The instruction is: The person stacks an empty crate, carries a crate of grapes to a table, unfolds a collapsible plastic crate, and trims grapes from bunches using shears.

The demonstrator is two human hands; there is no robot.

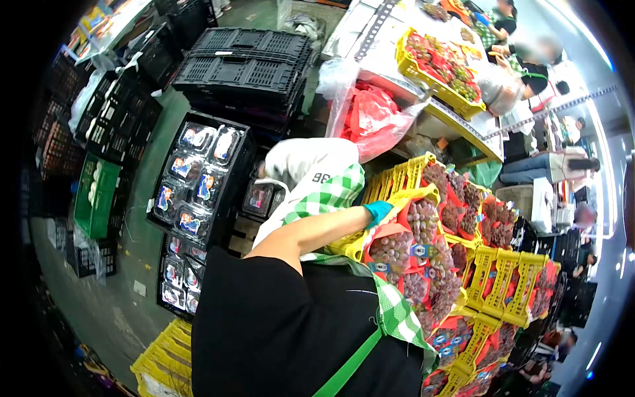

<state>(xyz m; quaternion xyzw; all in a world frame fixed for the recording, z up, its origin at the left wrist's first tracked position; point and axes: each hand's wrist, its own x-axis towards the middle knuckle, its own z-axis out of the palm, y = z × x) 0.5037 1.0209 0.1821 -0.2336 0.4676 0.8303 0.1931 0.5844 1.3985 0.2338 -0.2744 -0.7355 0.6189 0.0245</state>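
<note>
A teal glove covers my left hand point(378, 213), which is closed on the near corner of a yellow crate point(405, 196). My bare forearm stretches across the green-checked apron to reach it. The crate holds bunches of pale purple grapes point(390, 253) in red wrapping, some with dark blue labels. It is tilted and lies close against my body. My fingertips are partly hidden at the crate's edge. My right hand is out of sight.
More yellow crates point(493, 281) of red grapes stand at the right. Black crates point(202, 173) of clear packed boxes are left, beside stacked black crates point(241, 63). A red bag point(374, 114) sits near a worktable. Several people are at the upper right.
</note>
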